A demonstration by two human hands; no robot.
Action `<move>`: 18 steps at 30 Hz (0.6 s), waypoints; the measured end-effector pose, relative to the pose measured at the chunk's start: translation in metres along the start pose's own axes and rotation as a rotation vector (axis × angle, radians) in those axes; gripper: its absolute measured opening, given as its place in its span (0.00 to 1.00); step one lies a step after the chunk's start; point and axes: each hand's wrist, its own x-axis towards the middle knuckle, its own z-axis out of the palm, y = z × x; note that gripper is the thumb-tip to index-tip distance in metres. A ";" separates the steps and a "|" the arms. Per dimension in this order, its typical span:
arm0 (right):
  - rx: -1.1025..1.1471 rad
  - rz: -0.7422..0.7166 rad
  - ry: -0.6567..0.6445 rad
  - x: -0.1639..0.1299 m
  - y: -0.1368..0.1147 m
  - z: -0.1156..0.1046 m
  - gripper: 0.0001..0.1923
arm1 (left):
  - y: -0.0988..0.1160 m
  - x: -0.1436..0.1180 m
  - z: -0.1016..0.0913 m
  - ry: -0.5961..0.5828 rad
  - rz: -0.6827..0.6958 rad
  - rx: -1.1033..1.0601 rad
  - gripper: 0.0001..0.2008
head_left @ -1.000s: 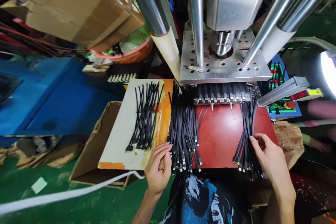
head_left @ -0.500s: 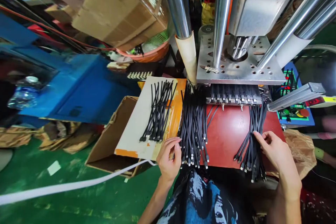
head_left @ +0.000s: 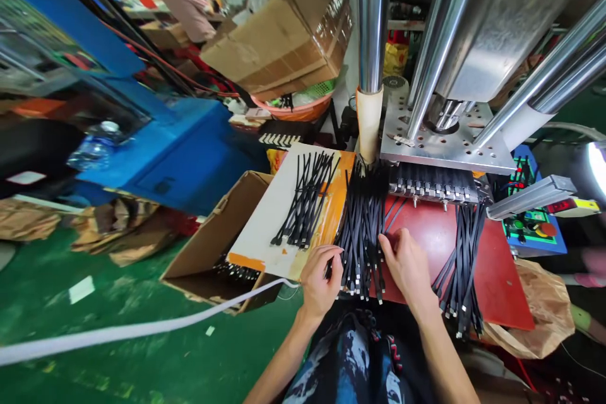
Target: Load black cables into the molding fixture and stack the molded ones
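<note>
A dense pile of flat black cables with small metal plugs lies at the left part of the red work surface. My left hand is at the pile's left edge, fingers loosely curled and the thumb apart from them; nothing shows between them. On the pile's other side is my right hand, its thumb stretched toward the cables and its fingers bent, with no cable visible in it. A second cable bunch hangs over the front edge at the right. Beneath the press plate, a metal fixture holds a row of plugs.
A white board with orange edges carries more black cables, above an open carton. A white strap crosses the left side. The control box and a metal bar stand at the right. Another person is in the background.
My right hand has left the right-hand cable bunch and moved left to the pile. My left hand keeps its curled pose beside the pile. The camera view has shifted left.
</note>
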 end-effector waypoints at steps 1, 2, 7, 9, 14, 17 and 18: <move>-0.053 0.003 0.010 0.004 -0.005 0.006 0.18 | 0.000 0.000 0.000 0.002 0.000 0.002 0.09; -0.089 0.004 0.012 0.006 -0.007 0.011 0.16 | 0.001 0.000 0.000 0.002 -0.002 0.004 0.09; -0.186 -0.001 -0.024 0.013 0.001 0.013 0.06 | 0.001 0.001 -0.002 0.005 -0.010 0.006 0.09; -0.196 0.002 -0.034 0.016 0.004 0.010 0.05 | 0.001 0.001 -0.003 0.000 -0.013 -0.003 0.09; -0.271 0.049 -0.041 0.023 -0.007 0.011 0.19 | 0.002 0.002 -0.004 -0.030 -0.041 -0.027 0.10; -0.329 0.067 -0.063 0.027 -0.014 0.010 0.19 | 0.005 0.005 -0.006 -0.042 -0.054 -0.035 0.10; -0.343 0.061 -0.075 0.027 -0.015 0.008 0.17 | 0.005 0.006 -0.006 -0.045 -0.057 -0.038 0.10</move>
